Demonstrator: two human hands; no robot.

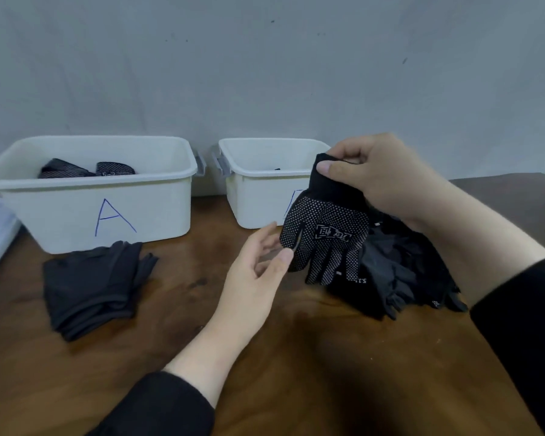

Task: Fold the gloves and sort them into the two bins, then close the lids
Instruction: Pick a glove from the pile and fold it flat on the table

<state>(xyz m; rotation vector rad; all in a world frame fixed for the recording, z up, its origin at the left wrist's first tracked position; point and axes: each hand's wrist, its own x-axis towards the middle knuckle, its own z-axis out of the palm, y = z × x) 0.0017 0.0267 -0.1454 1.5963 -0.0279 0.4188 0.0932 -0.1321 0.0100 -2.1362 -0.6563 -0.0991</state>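
Wood grain, dark brown and glossy, runs across the tabletop (296,372) we work at, and a plain grey-blue wall (265,73) with a few small marks closes the room behind it. Our right hand (384,174) pinches the cuff of a black knit glove with white grip dots (324,234), hanging it fingers-down above the table in front of the right white plastic bin (258,196). Our left hand (258,278) is spread loosely, its fingertips at the glove's thumb. A loose heap of black gloves (400,272) lies under the right forearm. A folded stack of dark gloves (92,284) rests before the left white bin marked A (107,209), which holds dotted gloves. Both bins stand uncovered against the wall.
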